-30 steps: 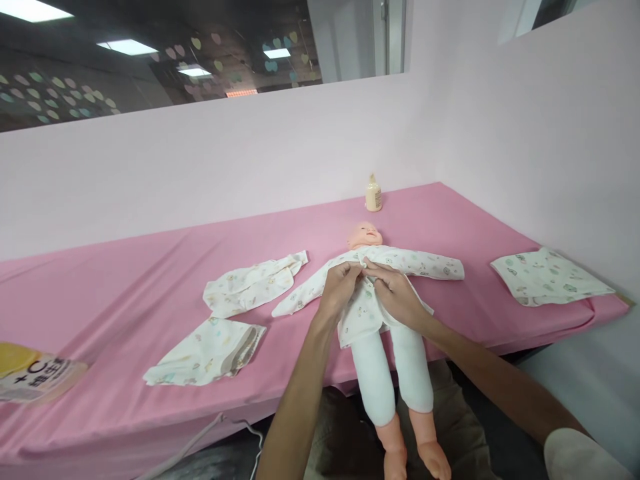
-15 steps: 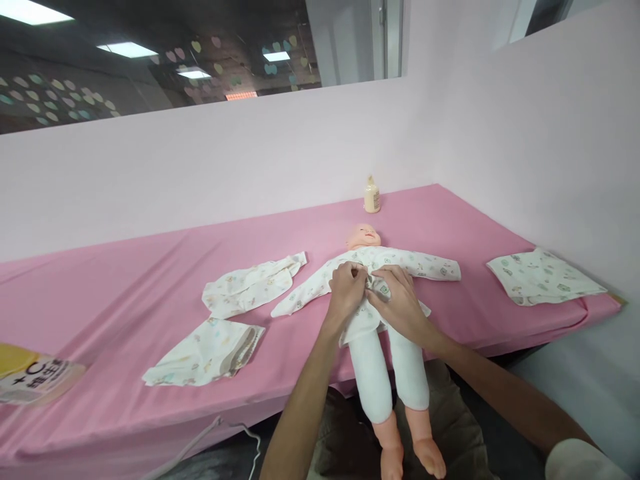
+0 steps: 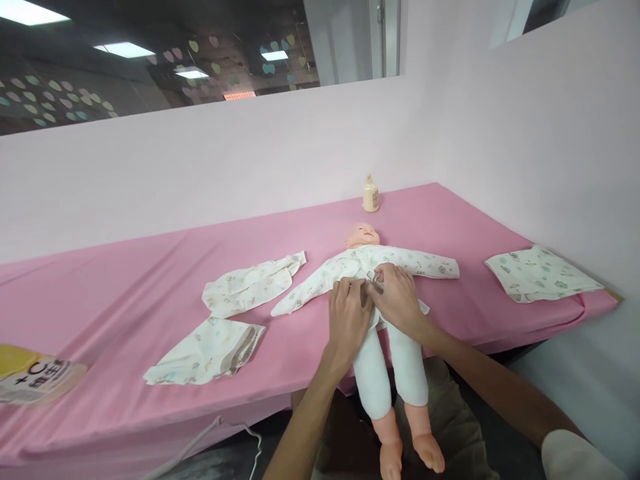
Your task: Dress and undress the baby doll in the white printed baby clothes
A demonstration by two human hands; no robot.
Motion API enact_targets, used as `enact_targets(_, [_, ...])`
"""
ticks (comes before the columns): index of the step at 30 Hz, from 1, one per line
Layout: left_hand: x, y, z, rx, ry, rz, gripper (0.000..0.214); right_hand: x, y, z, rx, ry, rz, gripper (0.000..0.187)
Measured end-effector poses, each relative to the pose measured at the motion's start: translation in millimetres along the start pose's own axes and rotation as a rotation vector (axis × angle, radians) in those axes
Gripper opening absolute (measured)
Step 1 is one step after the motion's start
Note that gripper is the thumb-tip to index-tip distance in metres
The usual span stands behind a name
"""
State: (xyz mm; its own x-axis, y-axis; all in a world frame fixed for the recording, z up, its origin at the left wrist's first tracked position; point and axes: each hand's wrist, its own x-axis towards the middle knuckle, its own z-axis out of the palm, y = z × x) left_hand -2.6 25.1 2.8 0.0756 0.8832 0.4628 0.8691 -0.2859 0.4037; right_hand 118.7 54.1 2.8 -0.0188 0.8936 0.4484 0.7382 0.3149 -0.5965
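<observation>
A baby doll point(image 3: 364, 235) lies on its back with its legs hanging over the table's near edge. It wears a white patterned baby shirt point(image 3: 320, 283), both sleeves spread out sideways. My left hand point(image 3: 349, 312) is at the shirt's front, over the doll's belly, its fingers bent and closed on the cloth. Beside it, my right hand point(image 3: 397, 297) pinches the shirt front at the chest. The fingertips of both hands nearly meet. What exactly lies between them is mostly hidden.
On the pink-covered table point(image 3: 150, 287), a patterned garment point(image 3: 255, 285) and a folded cloth point(image 3: 205, 353) lie left. A pump bottle point(image 3: 371, 195) stands behind the doll. Another folded cloth point(image 3: 543, 275) rests at the right edge, a yellow-labelled container point(image 3: 37, 377) far left. A white cable point(image 3: 200, 437) hangs in front.
My left hand has moved down the shirt front toward the doll's belly. My right hand stays at the chest, its fingers slightly shifted. The doll lies as before.
</observation>
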Motion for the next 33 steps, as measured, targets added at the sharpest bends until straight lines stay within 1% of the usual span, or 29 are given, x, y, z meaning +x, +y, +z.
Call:
enact_targets(1, [1,1,1.7,0.007,0.013,0.021,0.015,1,1,0,0.025,-0.008,0.001,0.011])
enact_targets(4, [3,0,4.8,0.006,0.054,0.048,0.017,1,6,-1,0.121,-0.023,-0.004,0.017])
enact_targets(7, [5,0,5.3,0.03,0.096,0.049,0.015,-5,11,-2,0.159,0.007,-0.003,0.019])
enact_targets(9, [7,0,4.7,0.056,0.097,0.073,0.014,-11,13,-3,0.162,0.03,-0.006,0.018])
enact_targets(12, [9,-2,4.1,0.053,0.066,0.123,0.018,-16,14,-7,0.201,0.05,-0.007,0.016])
enact_targets(14, [10,-3,4.5,0.032,0.074,0.142,0.02,-18,13,-9,0.252,0.064,-0.001,0.015])
enact_targets(18, [10,-3,6.9,0.036,0.144,0.223,0.022,-19,8,-12,0.389,0.094,0.025,0.015])
enact_targets(21, [9,-2,8.0,0.077,0.145,0.255,0.025,-19,4,-11,0.468,0.099,0.037,0.017])
enact_targets(24, [8,-1,9.1,0.098,0.141,0.269,0.026,-18,0,-10,0.476,0.107,0.069,0.018])
enact_targets(28, [7,-1,12.3,0.112,0.192,0.277,0.024,-15,-1,-8,0.47,0.118,0.127,0.02])
enact_targets(33, [8,-1,16.2,0.136,0.201,0.305,0.024,-14,-3,-13,0.529,0.061,0.136,0.023])
